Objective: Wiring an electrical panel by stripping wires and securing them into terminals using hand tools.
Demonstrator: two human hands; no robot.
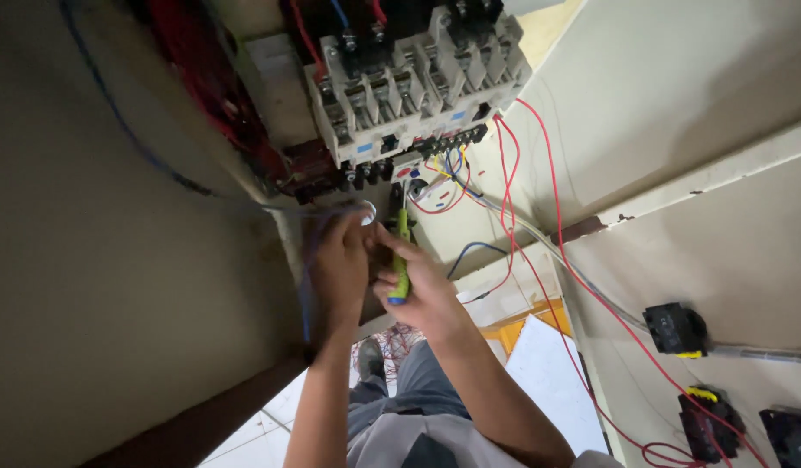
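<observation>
Item one, and my landmark throughout, was the grey contactor block (418, 82) mounted high in the frame, its row of pale terminal housings facing me. Left of the contactor block ran a broad beige panel wall (114, 286), with a thin blue wire (123, 121) trailing down across it. Right of the contactor block lay the pale backplate (678, 95) of the cabinet, over which several red wires (539, 234) dropped from the block's lower edge toward the bottom right. Far down and right of the contactor block sat three black switch bodies with yellow trim (678, 329), well apart from my hands. Directly below the contactor block, my left hand (340, 269) was raised with its fingers curled narrowly around a bundle of thin wires; a small metal ring (368, 211) showed just above its fingertips, though I could not tell whether it was touched. Beside it, also below the contactor block, my right hand (422, 290) was wrapped firmly around the green-and-blue handle of a screwdriver (401, 260), whose shaft pointed up at the black terminal strip (435, 147) along the block's underside. The tip's contact point was too small to make out.
</observation>
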